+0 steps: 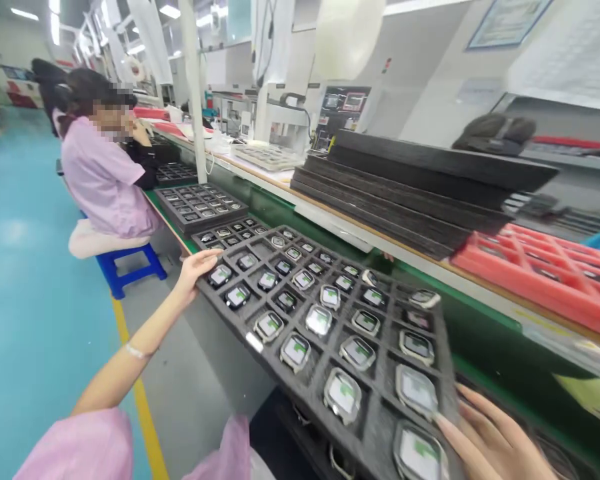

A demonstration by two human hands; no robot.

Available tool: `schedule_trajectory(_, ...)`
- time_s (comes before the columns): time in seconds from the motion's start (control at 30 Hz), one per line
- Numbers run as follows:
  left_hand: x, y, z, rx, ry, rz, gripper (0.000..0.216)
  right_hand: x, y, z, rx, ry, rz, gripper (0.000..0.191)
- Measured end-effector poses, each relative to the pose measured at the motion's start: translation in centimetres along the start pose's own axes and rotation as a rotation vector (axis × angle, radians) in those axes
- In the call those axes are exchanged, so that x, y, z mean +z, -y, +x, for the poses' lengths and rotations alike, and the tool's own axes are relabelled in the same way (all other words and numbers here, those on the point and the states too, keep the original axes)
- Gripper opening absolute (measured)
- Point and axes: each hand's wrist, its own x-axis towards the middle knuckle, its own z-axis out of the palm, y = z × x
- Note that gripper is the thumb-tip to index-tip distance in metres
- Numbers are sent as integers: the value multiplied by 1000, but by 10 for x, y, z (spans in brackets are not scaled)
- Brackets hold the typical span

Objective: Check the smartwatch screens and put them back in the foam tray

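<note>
A black foam tray (325, 352) with rows of square pockets spans the space in front of me, tilted down toward its near right end. Most pockets hold a square watch case (343, 395), many with a green mark on a pale face. My left hand (198, 268) grips the tray's far left corner, thumb on the rim. At the near right end my right hand (495, 433) clasps the edge, its fingers partly behind the tray. Below the near edge, more watch cases (341, 460) show in another dark tray, mostly hidden.
Further along the green bench stands another filled foam tray (203, 207). A co-worker in a pink shirt (100, 173) sits on a blue stool (130, 263) at left. On the shelf lie stacked black foam sheets (380, 193) and a red tray (545, 280).
</note>
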Motion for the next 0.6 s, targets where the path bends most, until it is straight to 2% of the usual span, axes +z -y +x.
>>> schedule_trajectory(0.13, -49, 9, 89, 41, -87, 23, 55, 112, 25, 53, -73, 165, 58, 47)
schedule_trajectory(0.2, -65, 14, 121, 42, -105, 64, 46, 153, 23, 71, -147, 228, 83, 41)
schedule_trajectory(0.27, -76, 18, 145, 28, -104, 134, 32, 182, 15, 82, -187, 249, 87, 39)
schedule_trajectory(0.43, -88, 20, 176, -5, -87, 398, 19, 220, -11, 79, -166, 315, 61, 40)
schedule_trajectory(0.6, -82, 6, 183, 34, -80, 720, 21, 235, -18, 71, -91, 459, 35, 42)
